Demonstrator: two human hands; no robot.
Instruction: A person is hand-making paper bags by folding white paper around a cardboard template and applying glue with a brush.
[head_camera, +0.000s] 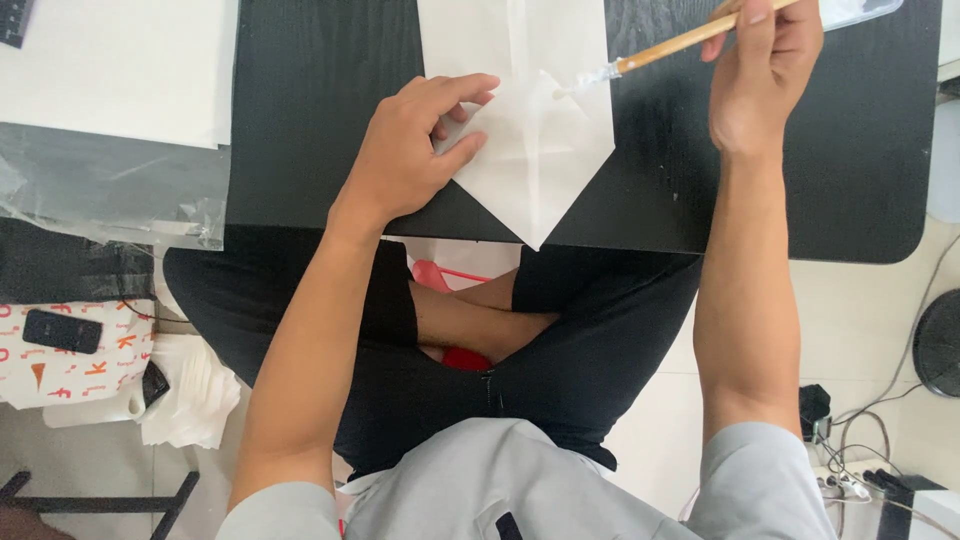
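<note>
The left hand (415, 145) reaches in from seven o'clock, forearm extended, palm down, fingers spread and pressing flat on the folded white paper (535, 120); it grasps nothing, only pins the sheet. The paper lies on the black table (300, 110) near twelve o'clock, its folded point aimed toward six. The right hand (765, 65) comes up from five o'clock and pinches a wooden-handled brush (670, 48) between thumb and fingers, its pale tip touching the paper at the hand's nine o'clock. At nine to ten o'clock lie white sheets (120, 60) and clear plastic wrapping (110, 185); at eight o'clock a white bag with orange marks (85, 365) carries a black phone (62, 330).
</note>
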